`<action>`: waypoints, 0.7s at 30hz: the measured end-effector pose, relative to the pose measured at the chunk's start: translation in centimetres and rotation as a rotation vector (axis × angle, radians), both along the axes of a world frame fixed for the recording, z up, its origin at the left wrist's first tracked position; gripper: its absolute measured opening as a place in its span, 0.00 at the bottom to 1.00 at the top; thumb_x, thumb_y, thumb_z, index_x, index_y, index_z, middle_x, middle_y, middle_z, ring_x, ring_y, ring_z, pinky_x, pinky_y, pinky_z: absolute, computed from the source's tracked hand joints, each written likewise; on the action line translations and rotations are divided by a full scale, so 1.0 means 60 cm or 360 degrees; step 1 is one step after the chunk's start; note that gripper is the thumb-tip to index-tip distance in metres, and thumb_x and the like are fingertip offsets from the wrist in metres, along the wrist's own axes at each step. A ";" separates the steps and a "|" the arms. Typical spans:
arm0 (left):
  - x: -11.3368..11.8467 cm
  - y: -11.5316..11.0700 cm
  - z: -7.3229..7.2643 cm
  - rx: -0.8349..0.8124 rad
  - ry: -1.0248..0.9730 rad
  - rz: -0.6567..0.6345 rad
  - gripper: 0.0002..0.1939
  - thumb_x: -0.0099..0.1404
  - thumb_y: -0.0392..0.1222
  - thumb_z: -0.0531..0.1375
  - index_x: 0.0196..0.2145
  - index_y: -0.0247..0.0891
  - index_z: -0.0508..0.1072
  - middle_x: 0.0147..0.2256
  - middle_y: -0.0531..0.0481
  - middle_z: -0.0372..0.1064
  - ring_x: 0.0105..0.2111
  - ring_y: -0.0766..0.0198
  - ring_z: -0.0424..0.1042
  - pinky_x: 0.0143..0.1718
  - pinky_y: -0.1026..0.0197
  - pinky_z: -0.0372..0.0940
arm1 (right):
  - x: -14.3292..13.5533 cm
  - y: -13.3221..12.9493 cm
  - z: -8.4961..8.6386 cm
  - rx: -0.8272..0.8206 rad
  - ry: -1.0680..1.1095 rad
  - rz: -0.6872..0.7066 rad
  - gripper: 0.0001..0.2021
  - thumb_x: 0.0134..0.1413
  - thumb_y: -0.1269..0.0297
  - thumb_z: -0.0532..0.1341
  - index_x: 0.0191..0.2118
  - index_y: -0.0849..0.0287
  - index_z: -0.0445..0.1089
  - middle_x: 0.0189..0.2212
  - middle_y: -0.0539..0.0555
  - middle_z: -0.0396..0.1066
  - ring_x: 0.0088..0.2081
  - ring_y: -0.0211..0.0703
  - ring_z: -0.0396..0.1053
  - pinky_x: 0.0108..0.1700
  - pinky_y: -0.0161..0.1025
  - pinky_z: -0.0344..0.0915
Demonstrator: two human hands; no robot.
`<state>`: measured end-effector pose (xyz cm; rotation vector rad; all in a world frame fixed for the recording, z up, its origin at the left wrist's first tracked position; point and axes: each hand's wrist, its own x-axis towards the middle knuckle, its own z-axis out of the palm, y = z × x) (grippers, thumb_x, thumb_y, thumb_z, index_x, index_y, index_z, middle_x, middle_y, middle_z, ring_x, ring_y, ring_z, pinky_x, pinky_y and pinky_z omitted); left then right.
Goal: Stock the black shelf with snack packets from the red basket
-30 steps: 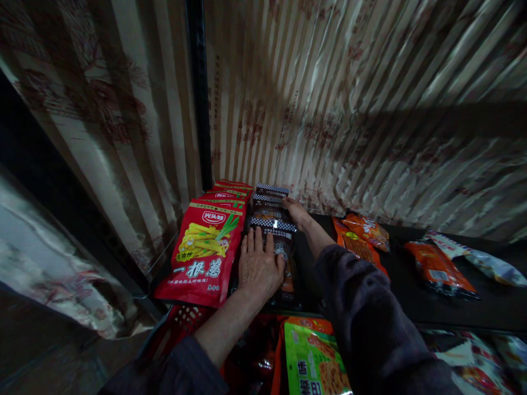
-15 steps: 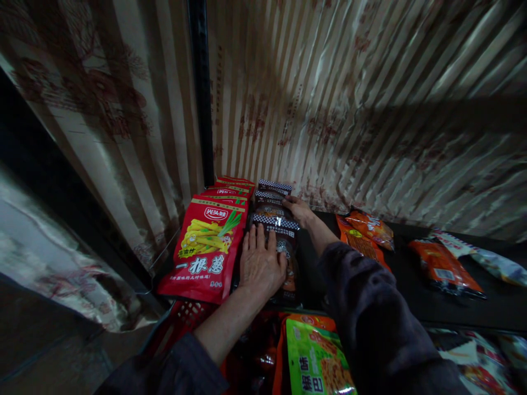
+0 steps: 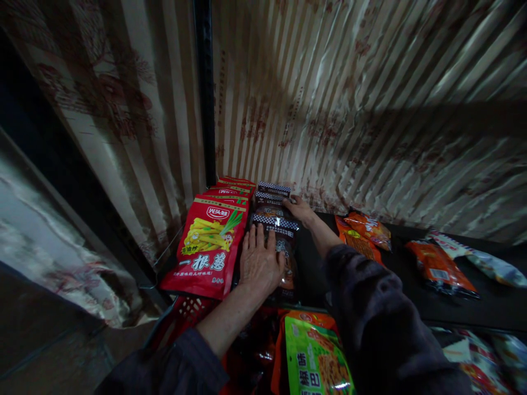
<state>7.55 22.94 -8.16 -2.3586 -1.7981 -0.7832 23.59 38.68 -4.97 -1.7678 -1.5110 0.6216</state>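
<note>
My left hand [image 3: 262,263] lies flat, fingers spread, on the front one of several dark snack packets [image 3: 287,247] with checkered top edges. Behind it, my right hand [image 3: 300,210] touches the right edge of a packet farther back in the same row; its fingers are bent, and whether they pinch the packet is unclear. Directly left of the dark row are overlapping red snack bags [image 3: 209,247] with yellow sticks and a green onion printed on them.
Orange packets [image 3: 442,269] and a pale packet [image 3: 498,266] lie farther right on the black shelf [image 3: 395,280]. A red basket [image 3: 193,310] and a green bag [image 3: 317,356] are below the shelf edge. A dark post [image 3: 205,93] and patterned curtains [image 3: 329,93] stand behind.
The view has shifted slightly. Both hands stay at almost the same places on the dark packets, and the bags keep their arrangement.
</note>
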 end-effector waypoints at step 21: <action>-0.002 0.000 0.000 -0.0032 0.0029 0.0020 0.31 0.66 0.46 0.52 0.62 0.23 0.61 0.64 0.29 0.55 0.65 0.43 0.54 0.64 0.44 0.51 | -0.075 -0.102 0.001 0.0271 -0.1371 0.0658 0.24 0.69 0.54 0.43 0.66 0.47 0.56 0.69 0.52 0.51 0.69 0.57 0.45 0.65 0.58 0.46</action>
